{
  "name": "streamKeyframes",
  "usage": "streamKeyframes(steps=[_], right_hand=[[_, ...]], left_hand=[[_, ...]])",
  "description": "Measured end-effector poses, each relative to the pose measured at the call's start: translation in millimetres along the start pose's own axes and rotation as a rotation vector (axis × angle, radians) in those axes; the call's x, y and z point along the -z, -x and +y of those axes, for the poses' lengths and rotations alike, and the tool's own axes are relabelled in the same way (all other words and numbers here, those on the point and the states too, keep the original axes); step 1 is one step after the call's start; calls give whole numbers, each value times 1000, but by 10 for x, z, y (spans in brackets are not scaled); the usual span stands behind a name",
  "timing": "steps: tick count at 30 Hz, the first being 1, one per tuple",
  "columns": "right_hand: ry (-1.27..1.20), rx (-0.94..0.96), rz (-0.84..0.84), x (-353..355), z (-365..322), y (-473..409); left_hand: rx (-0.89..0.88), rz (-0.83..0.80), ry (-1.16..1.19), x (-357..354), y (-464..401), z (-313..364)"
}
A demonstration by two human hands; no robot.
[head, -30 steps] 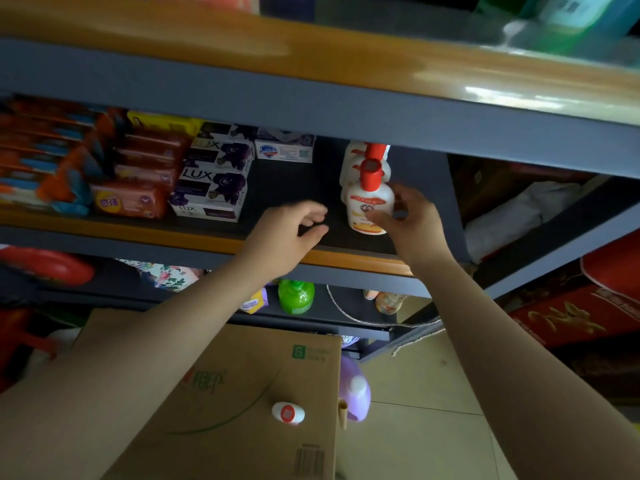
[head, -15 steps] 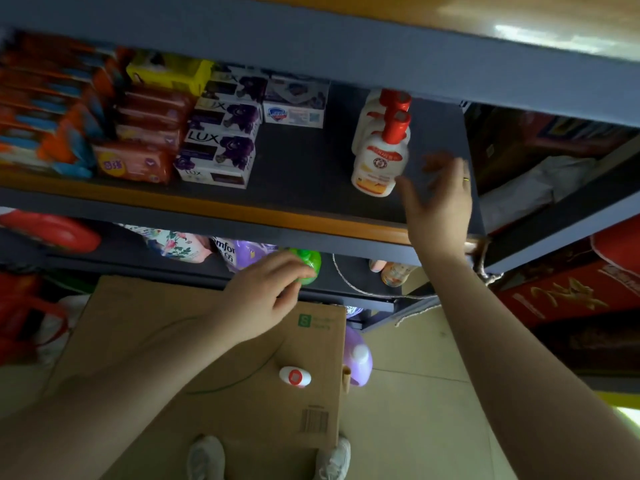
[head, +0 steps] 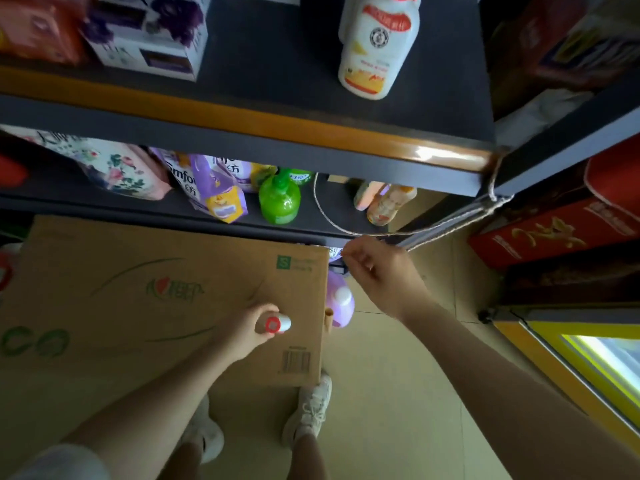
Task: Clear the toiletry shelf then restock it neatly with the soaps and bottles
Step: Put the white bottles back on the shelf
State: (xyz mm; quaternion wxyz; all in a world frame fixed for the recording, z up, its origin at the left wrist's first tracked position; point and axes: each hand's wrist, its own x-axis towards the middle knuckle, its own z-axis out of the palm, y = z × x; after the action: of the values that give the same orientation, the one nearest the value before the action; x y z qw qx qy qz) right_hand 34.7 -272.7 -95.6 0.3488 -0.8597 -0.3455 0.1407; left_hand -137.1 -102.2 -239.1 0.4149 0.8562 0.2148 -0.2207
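Observation:
My left hand [head: 248, 328] grips a small white bottle with a red cap [head: 276, 323] that stands on the cardboard box [head: 138, 299]. My right hand [head: 381, 271] hangs loosely curled past the box's right edge and holds nothing. Up on the toiletry shelf [head: 263, 123] stands a white pump bottle with a red label [head: 375, 46]. Purple and white soap boxes [head: 152, 32] and orange soap packs [head: 38, 29] sit at the shelf's left.
The lower shelf holds floral and purple refill pouches [head: 214, 192], a green bottle [head: 280, 199] and small peach bottles [head: 389, 202]. A purple jug [head: 341, 303] stands on the floor beside the box. Red cartons [head: 561, 223] stack at the right. My shoes [head: 311, 410] are below.
My view tilted down. The left hand dropped from below the shelf onto the box and closed round the small red-capped bottle. The right hand came down off the shelf.

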Motion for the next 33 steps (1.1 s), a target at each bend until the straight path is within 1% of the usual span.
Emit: streamKeyframes(steps=[4, 6, 8, 10, 13, 15, 17, 20, 23, 26, 28, 30, 33], right_hand=[[0, -130, -89, -233, 232, 167], [-17, -223, -137, -293, 242, 230], [-55, -287, -176, -318, 191, 276], [-109, -307, -236, -311, 104, 293], [-187, -286, -341, -189, -116, 252], [-219, -244, -347, -52, -309, 199], [-233, -214, -291, 107, -504, 148], [-286, -158, -134, 387, -767, 33], [-313, -94, 60, 725, -942, -176], [-404, -99, 275, 1017, -1022, -440], [-425, -90, 358, 1123, -1025, -628], [-393, -93, 373, 1173, -1006, -815], [-352, -159, 311, 1154, -916, -1032]], left_hand=[[4, 43, -8, -65, -86, -80], [1, 64, 47, -10, -59, -65], [-21, 43, 107, 101, 25, 49], [-79, 36, 223, 251, 151, 244], [-179, 63, 359, 558, 390, 642], [-246, 84, 428, 802, 517, 926], [-300, 105, 473, 1084, 591, 1235], [-434, 169, 401, 1491, 608, 1653], [-586, 315, 198, 1851, 613, 1947], [-702, 466, -94, 2178, 515, 2040], [-722, 579, -200, 2348, 403, 2024], [-679, 643, -232, 2431, 302, 2025], [-589, 595, -195, 2391, 167, 2050]])
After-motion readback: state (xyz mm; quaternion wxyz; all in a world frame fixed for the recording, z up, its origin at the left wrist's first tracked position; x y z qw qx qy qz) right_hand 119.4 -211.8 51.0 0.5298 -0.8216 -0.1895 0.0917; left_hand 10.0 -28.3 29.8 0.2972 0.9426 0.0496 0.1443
